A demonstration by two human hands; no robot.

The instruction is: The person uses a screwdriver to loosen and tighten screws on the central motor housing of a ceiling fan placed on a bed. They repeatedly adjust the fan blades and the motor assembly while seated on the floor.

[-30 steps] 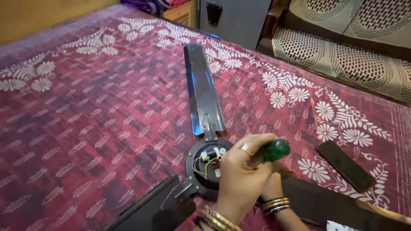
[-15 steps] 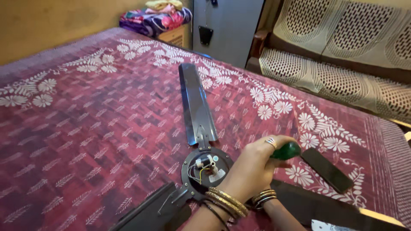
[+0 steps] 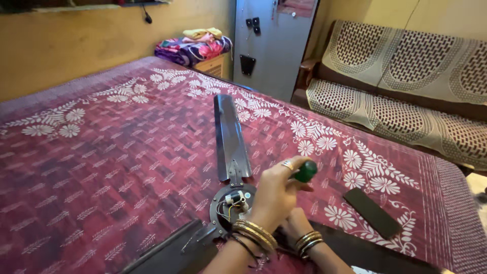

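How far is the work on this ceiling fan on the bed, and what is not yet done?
Done: the fan hub lies open, with its wires exposed. In hand: the left hand grips a green-handled screwdriver above the hub; the right hand sits under it, mostly hidden. Left: the long blade and both near blades are joined to the hub. The screws are too small to judge.
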